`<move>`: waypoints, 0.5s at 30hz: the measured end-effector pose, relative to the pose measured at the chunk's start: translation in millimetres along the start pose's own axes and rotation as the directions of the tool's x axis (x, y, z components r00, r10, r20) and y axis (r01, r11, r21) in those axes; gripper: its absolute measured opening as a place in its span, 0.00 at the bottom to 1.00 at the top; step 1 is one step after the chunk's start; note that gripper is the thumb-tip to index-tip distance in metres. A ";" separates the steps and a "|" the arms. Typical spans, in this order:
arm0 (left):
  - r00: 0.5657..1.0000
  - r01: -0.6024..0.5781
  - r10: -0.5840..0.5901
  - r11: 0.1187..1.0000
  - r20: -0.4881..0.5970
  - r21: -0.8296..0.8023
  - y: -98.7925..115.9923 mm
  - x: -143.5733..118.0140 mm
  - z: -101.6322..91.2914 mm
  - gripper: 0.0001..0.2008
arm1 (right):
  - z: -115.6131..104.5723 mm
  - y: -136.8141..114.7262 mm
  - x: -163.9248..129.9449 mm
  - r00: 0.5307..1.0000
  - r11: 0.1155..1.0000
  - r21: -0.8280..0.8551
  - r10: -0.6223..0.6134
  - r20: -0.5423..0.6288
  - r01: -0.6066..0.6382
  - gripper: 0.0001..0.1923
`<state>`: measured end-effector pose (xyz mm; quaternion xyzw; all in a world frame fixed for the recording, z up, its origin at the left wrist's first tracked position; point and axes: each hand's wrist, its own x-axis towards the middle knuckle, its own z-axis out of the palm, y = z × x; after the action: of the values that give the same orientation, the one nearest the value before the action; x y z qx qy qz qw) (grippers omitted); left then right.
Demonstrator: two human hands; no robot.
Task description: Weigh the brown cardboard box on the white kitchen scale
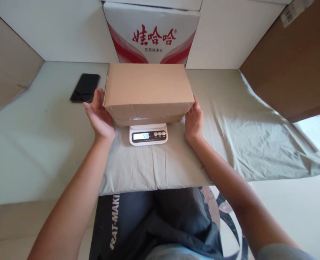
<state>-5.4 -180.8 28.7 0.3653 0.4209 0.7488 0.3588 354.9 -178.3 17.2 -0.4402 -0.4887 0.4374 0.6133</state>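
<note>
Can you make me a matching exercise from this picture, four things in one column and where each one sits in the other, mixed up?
Things:
1. cardboard box
2. kitchen scale
3. black phone
4. red and white carton

Places:
A. against the back wall
B. on the cloth, under the box
C. on the table, left of the box
D. between the left hand and right hand

Pairs: 1-D, 2-B, 3-C, 4-A
</note>
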 end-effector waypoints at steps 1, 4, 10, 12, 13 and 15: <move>1.000 0.006 -0.006 1.000 -0.001 -0.026 -2.0 0.3 0.1 0.66 | 0.4 -0.8 -0.4 1.000 1.000 0.017 0.003 -0.013 -0.003 0.55; 1.000 0.014 -0.013 0.996 0.021 -0.093 -5.4 1.2 -2.1 0.66 | 3.0 -5.3 -3.3 0.998 0.995 0.099 0.040 -0.048 -0.035 0.51; 0.998 0.059 -0.054 0.991 0.042 -0.118 -0.4 3.1 -4.9 0.60 | 6.4 -9.5 -3.4 0.994 0.989 0.133 0.081 -0.067 -0.071 0.50; 0.996 0.071 -0.065 0.990 0.056 -0.124 2.7 2.0 -2.4 0.57 | 5.6 -8.6 -1.5 0.994 0.988 0.131 0.089 -0.066 -0.080 0.51; 0.996 0.073 -0.066 0.989 0.058 -0.132 4.0 1.3 -0.9 0.57 | 4.9 -7.9 -0.5 0.994 0.988 0.130 0.089 -0.067 -0.080 0.50; 0.996 0.079 -0.072 0.986 0.048 -0.147 6.1 -0.2 1.7 0.55 | 3.5 -6.4 1.4 0.994 0.989 0.127 0.084 -0.068 -0.075 0.50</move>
<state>-5.3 -182.7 34.8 0.3370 0.3697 0.7561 0.4220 352.4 -178.1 24.2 -0.4360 -0.4199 0.4745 0.6392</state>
